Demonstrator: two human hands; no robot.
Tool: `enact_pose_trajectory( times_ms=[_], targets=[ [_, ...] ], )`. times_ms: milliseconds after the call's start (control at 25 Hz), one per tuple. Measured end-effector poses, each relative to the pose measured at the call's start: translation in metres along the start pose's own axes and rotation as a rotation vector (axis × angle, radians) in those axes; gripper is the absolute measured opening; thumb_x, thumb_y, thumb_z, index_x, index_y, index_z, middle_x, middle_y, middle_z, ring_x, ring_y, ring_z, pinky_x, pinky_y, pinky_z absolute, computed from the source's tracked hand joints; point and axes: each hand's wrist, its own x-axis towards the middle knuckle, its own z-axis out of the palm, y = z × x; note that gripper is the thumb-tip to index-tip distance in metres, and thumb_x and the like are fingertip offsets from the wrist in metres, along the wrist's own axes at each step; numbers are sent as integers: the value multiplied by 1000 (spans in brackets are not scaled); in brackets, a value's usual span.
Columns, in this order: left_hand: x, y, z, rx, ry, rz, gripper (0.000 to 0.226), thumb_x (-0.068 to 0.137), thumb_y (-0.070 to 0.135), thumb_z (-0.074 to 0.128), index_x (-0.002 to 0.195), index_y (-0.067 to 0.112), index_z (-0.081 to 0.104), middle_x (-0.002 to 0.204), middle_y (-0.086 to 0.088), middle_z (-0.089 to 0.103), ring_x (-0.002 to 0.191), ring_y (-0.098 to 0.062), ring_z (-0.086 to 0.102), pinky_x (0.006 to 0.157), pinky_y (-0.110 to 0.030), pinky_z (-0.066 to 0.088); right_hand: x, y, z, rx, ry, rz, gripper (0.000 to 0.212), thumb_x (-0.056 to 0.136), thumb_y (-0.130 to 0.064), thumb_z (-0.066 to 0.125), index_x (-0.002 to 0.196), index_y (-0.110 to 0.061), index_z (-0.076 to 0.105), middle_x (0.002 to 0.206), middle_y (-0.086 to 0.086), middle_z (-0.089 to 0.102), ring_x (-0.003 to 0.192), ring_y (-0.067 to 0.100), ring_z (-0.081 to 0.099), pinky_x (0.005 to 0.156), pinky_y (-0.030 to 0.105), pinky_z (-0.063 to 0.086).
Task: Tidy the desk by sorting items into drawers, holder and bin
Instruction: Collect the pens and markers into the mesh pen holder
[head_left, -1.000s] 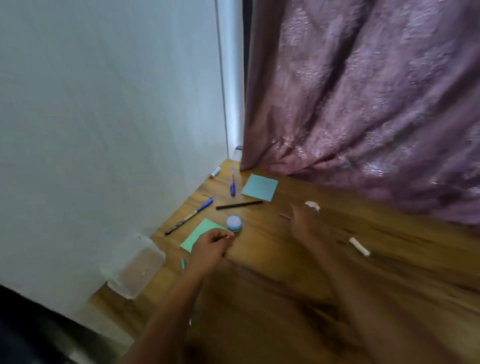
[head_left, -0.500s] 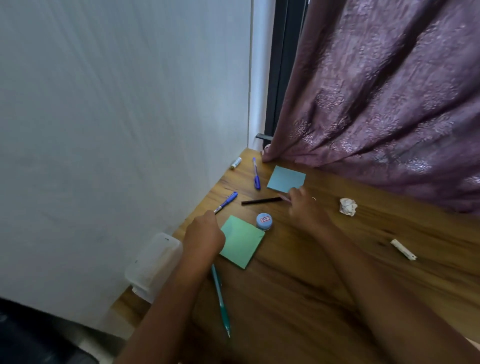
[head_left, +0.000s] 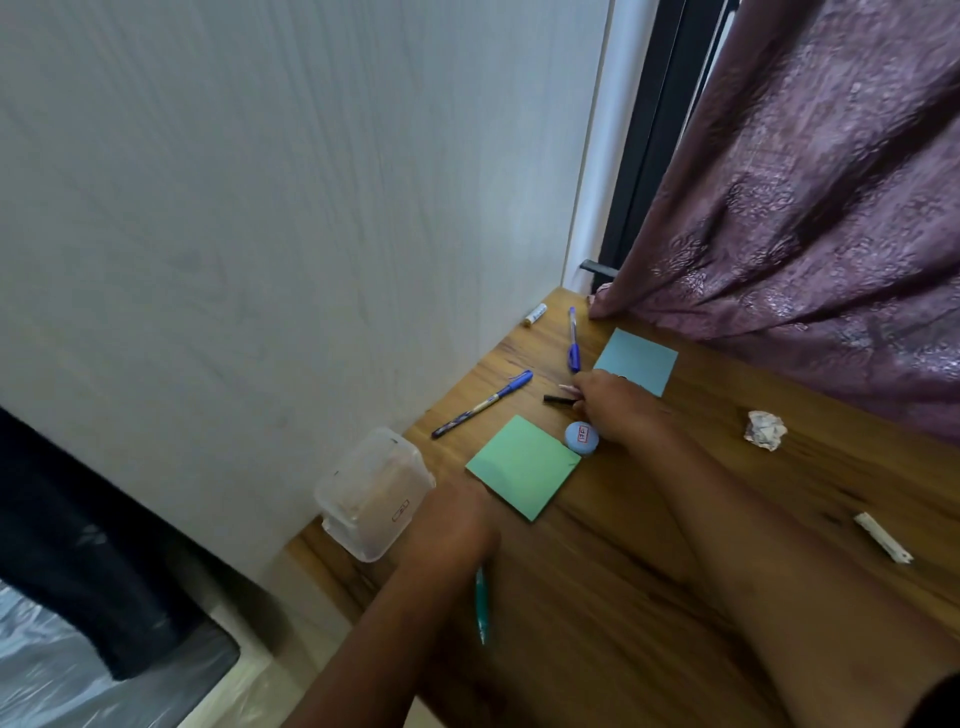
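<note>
The left hand (head_left: 452, 525) is curled round a teal pen (head_left: 481, 605), whose barrel sticks out below the fist, just beside the clear plastic container (head_left: 371, 493) at the edge of the desk (head_left: 597, 623). The right hand (head_left: 618, 410) reaches further in, fingers curled over the black pen (head_left: 560, 399), with a thin pink tip (head_left: 565, 386) poking out beside it. A small blue tin (head_left: 582, 437) touches a green note (head_left: 522, 465) beside that hand; the blue note (head_left: 636, 360) lies beyond, and crumpled paper (head_left: 764, 428) sits well apart
</note>
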Motion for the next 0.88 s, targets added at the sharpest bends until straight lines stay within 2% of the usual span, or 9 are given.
enact_pose_trajectory(
  times_ms=[120, 200, 280, 320, 400, 520, 600, 720, 880],
  targets=[
    [-10, 3, -8, -93, 15, 34, 28, 96, 21, 45, 123, 13, 50, 105, -2, 55, 83, -9, 50, 66, -19, 42, -7, -2, 0, -12, 37, 32, 22, 99, -19, 41, 117, -9, 48, 119, 15, 55, 105, 31, 54, 81, 42, 46],
    [-10, 8, -21, -261, 25, 69, 28, 98, 21, 38, 119, 8, 51, 100, -7, 55, 81, -14, 53, 65, -24, 46, -10, -4, -4, 90, 95, 95, 24, 100, -19, 35, 119, -6, 45, 121, 17, 53, 108, 34, 51, 78, 41, 41],
    [-3, 13, -34, -598, 14, 73, 30, 99, 20, 34, 119, 7, 51, 91, -10, 54, 72, -19, 58, 64, -30, 49, -10, -5, -9, 237, 139, 154, 22, 100, -21, 35, 113, -7, 44, 118, 18, 53, 105, 35, 52, 74, 37, 37],
    [2, 17, -38, -770, -22, 57, 30, 100, 20, 33, 120, 7, 51, 84, -10, 52, 62, -19, 56, 58, -30, 49, -10, -4, -11, 298, 148, 171, 19, 99, -23, 37, 109, -8, 44, 116, 18, 54, 102, 35, 53, 73, 36, 36],
    [14, 24, -40, -903, -24, 44, 29, 100, 21, 35, 119, 8, 52, 75, -7, 44, 53, -16, 44, 49, -27, 40, -11, -2, -15, 377, 151, 180, 15, 98, -28, 40, 99, -13, 41, 107, 16, 57, 98, 35, 55, 70, 35, 35],
    [30, 34, -39, -738, 80, 98, 27, 97, 22, 45, 122, 13, 50, 79, -5, 47, 61, -14, 41, 52, -26, 36, -14, 0, -18, 422, 159, 186, 13, 96, -27, 45, 100, -14, 44, 100, 13, 58, 98, 34, 58, 70, 34, 40],
    [40, 40, -36, -430, 195, 145, 33, 95, 16, 48, 127, 14, 48, 102, -8, 55, 77, -16, 49, 60, -23, 38, -11, 3, -17, 421, 180, 215, 21, 96, -22, 46, 112, -10, 51, 113, 15, 61, 105, 33, 57, 72, 31, 40],
    [48, 46, -33, -214, 315, 126, 45, 92, 7, 50, 135, 11, 39, 132, -12, 43, 103, -22, 56, 73, -25, 39, -3, 8, -14, 413, 174, 267, 27, 97, -20, 45, 119, -8, 55, 120, 15, 60, 108, 30, 57, 72, 29, 38],
    [69, 45, -29, -137, 364, 80, 40, 93, 6, 49, 132, 11, 41, 131, -12, 45, 105, -23, 59, 79, -30, 47, 9, 3, -14, 403, 107, 252, 27, 97, -25, 45, 115, -10, 58, 113, 15, 62, 99, 28, 58, 69, 30, 38]
  ],
)
